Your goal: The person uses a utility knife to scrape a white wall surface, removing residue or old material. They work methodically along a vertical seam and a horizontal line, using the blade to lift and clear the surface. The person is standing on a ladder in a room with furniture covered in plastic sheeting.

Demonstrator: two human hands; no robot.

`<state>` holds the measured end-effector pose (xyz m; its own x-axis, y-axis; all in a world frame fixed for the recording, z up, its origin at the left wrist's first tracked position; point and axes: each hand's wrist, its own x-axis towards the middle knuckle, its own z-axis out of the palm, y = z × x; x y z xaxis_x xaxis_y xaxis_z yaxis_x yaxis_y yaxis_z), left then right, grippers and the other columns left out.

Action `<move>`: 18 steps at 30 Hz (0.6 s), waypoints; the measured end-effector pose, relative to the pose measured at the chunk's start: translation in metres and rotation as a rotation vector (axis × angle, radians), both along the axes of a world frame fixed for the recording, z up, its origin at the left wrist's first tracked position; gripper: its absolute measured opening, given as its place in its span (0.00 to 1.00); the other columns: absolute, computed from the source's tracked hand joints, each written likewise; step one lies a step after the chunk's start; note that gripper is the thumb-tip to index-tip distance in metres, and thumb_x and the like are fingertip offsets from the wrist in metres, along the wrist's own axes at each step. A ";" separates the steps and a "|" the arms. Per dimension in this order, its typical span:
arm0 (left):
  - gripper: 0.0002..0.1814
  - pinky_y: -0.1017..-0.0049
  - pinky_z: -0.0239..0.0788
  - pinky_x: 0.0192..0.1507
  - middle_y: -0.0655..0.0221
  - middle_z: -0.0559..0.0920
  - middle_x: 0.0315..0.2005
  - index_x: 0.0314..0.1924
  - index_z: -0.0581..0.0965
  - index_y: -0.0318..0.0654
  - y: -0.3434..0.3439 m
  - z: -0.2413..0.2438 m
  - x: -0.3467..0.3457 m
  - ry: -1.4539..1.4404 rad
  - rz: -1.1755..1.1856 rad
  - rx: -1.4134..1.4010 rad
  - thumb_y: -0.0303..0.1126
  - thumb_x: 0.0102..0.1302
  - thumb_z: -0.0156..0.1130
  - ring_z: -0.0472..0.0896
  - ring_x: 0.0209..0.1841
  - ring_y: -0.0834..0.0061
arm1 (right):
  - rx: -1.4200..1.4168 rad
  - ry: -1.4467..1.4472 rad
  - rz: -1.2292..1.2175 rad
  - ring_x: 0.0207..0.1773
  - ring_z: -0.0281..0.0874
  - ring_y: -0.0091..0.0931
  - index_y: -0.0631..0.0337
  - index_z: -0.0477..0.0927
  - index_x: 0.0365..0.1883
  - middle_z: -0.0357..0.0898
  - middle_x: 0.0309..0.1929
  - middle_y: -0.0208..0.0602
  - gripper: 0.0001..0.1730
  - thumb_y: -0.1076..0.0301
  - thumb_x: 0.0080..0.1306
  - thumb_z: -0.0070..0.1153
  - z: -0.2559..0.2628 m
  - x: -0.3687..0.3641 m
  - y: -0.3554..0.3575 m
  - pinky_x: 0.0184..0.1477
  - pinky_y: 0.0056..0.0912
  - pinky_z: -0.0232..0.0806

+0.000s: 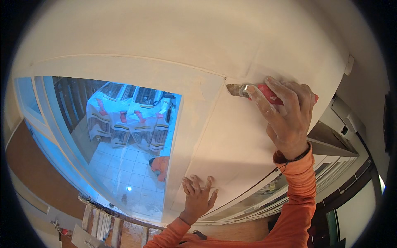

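Observation:
My right hand [287,108] holds a red-handled knife or scraper [270,94]; which of the two I cannot tell. Its stained metal blade [234,89] points left along the pale wall panel [235,133]. The blade's tip is close to the corner where two thin joint lines meet in the panel, beside the window frame [194,121]. My index finger reaches forward along the tool near the blade. Lower down, my left hand [198,195] rests against the panel with its fingers spread and nothing in it.
Through the window opening [139,173] show a vehicle under taped sheeting [130,114], a tiled floor and a crouching person in orange [159,167]. A wooden ladder or trestle [116,229] stands below at left. A dark cord [245,190] runs beneath my right wrist.

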<state>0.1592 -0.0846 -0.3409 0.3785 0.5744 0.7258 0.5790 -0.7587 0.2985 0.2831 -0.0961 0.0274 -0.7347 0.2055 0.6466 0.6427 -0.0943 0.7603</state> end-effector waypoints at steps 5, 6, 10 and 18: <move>0.44 0.22 0.37 0.64 0.19 0.39 0.70 0.75 0.57 0.37 0.001 0.001 0.003 -0.036 -0.014 0.000 0.54 0.70 0.61 0.33 0.69 0.09 | 0.022 0.001 -0.004 0.49 0.73 0.31 0.36 0.85 0.55 0.79 0.51 0.29 0.27 0.64 0.54 0.64 -0.002 0.001 0.002 0.52 0.42 0.66; 0.44 0.22 0.37 0.64 0.19 0.38 0.70 0.75 0.57 0.37 0.001 0.000 0.003 -0.041 -0.018 -0.002 0.54 0.69 0.61 0.32 0.69 0.09 | 0.033 -0.006 -0.009 0.49 0.73 0.31 0.36 0.85 0.55 0.79 0.51 0.29 0.27 0.64 0.54 0.64 -0.003 0.002 0.003 0.52 0.42 0.66; 0.45 0.21 0.34 0.64 0.19 0.36 0.71 0.75 0.58 0.36 -0.001 0.000 0.006 -0.057 -0.017 -0.027 0.54 0.68 0.62 0.30 0.70 0.09 | 0.030 0.020 0.023 0.49 0.72 0.31 0.37 0.86 0.55 0.78 0.51 0.29 0.27 0.64 0.53 0.63 -0.006 0.000 0.005 0.51 0.42 0.66; 0.47 0.19 0.34 0.62 0.14 0.38 0.69 0.74 0.57 0.35 -0.003 0.006 0.014 -0.091 0.024 -0.028 0.55 0.66 0.65 0.31 0.69 0.09 | 0.035 0.022 -0.002 0.50 0.73 0.32 0.38 0.85 0.56 0.77 0.51 0.28 0.28 0.63 0.53 0.60 -0.007 -0.001 0.002 0.50 0.42 0.65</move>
<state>0.1736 -0.0880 -0.3344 0.2979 0.6032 0.7399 0.5665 -0.7355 0.3716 0.2819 -0.0937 0.0203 -0.7202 0.1833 0.6691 0.6587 -0.1219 0.7424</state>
